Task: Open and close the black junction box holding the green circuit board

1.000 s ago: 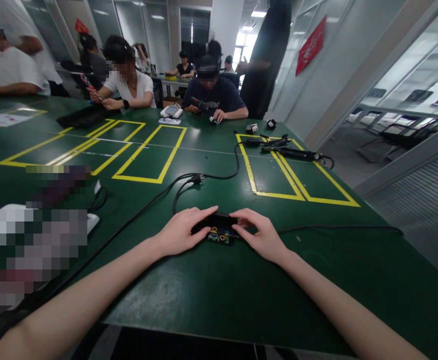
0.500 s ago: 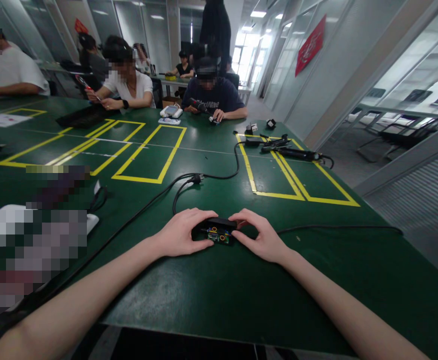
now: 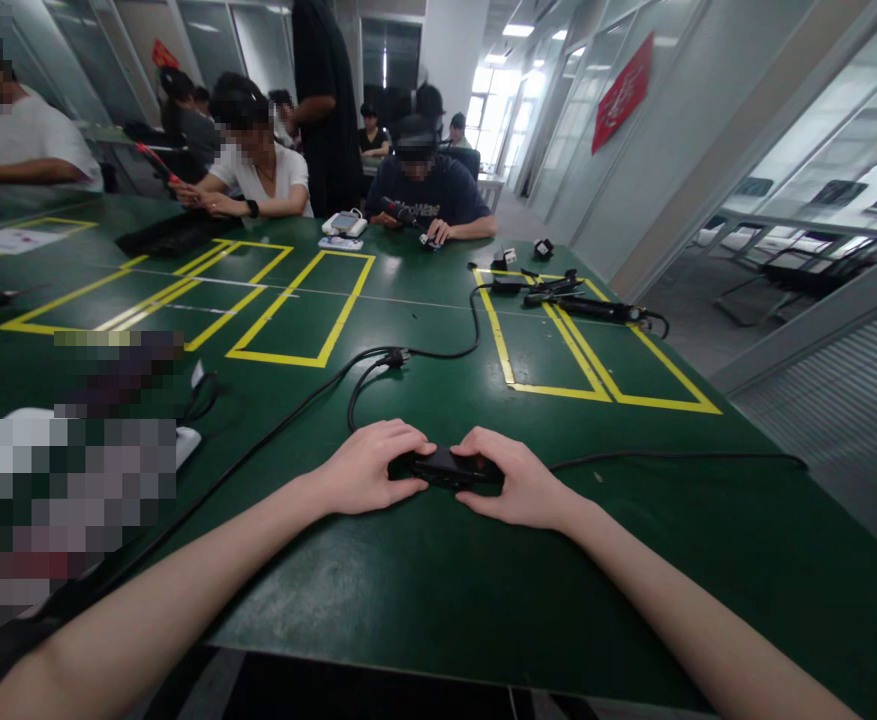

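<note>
A black power adapter (image 3: 449, 467) lies low over the green table, held between my two hands. My left hand (image 3: 369, 468) grips its left end, thumb below and fingers on top. At the right end, my right hand (image 3: 517, 478) pinches it the same way. The black cover now hides the circuit board inside. Black cords run out from behind both hands. One loops up on the left toward a plug (image 3: 395, 357) lying on the table, and the other cord (image 3: 678, 456) stretches right.
A long black cable (image 3: 288, 412) crosses the table (image 3: 378, 600) diagonally. Yellow tape outlines mark the surface. Black tools and leads (image 3: 580, 300) lie at the back right, blurred-out items at the left. Several people sit across the table; one (image 3: 325, 100) stands behind.
The black cover has come down over the circuit board, which is no longer visible. My right fingers have shifted onto the adapter's top and lower edge. The standing person behind has moved left.
</note>
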`<move>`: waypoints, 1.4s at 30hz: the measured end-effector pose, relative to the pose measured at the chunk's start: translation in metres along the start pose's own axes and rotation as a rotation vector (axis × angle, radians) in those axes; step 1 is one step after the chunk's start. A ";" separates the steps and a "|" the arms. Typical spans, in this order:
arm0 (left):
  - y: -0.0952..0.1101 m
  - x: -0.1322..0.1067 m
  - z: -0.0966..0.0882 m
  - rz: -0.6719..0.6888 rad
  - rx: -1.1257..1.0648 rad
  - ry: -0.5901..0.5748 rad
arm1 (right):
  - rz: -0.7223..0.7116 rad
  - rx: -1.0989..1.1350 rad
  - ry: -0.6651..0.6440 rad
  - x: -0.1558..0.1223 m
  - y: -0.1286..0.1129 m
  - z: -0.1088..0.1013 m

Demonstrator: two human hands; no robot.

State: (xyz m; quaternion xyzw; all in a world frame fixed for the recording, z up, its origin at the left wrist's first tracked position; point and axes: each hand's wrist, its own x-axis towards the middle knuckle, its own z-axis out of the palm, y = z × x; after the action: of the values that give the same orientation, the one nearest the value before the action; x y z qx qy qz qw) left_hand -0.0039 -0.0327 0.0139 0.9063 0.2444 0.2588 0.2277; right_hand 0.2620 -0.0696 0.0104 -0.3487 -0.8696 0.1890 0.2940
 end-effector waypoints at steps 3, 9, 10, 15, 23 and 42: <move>0.000 0.000 0.000 -0.003 0.015 -0.006 | -0.020 -0.054 -0.001 0.001 0.000 0.000; 0.000 0.000 0.000 0.007 0.023 -0.018 | -0.060 -0.116 0.020 0.002 -0.002 -0.001; 0.000 0.000 0.000 0.009 0.023 -0.017 | -0.062 -0.118 0.022 0.002 -0.002 -0.001; 0.001 0.001 -0.001 0.010 0.028 -0.011 | -0.056 -0.129 0.007 0.001 -0.003 -0.001; 0.000 0.002 -0.001 0.014 0.100 -0.014 | -0.118 -0.177 -0.004 0.002 -0.003 -0.001; 0.006 0.003 -0.001 -0.002 0.251 -0.067 | 0.035 -0.222 -0.095 0.001 -0.005 0.001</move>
State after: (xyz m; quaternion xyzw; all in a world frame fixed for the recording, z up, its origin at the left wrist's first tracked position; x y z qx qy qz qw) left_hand -0.0005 -0.0357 0.0191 0.9356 0.2680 0.1957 0.1209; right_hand 0.2586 -0.0726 0.0128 -0.3849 -0.8919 0.1130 0.2088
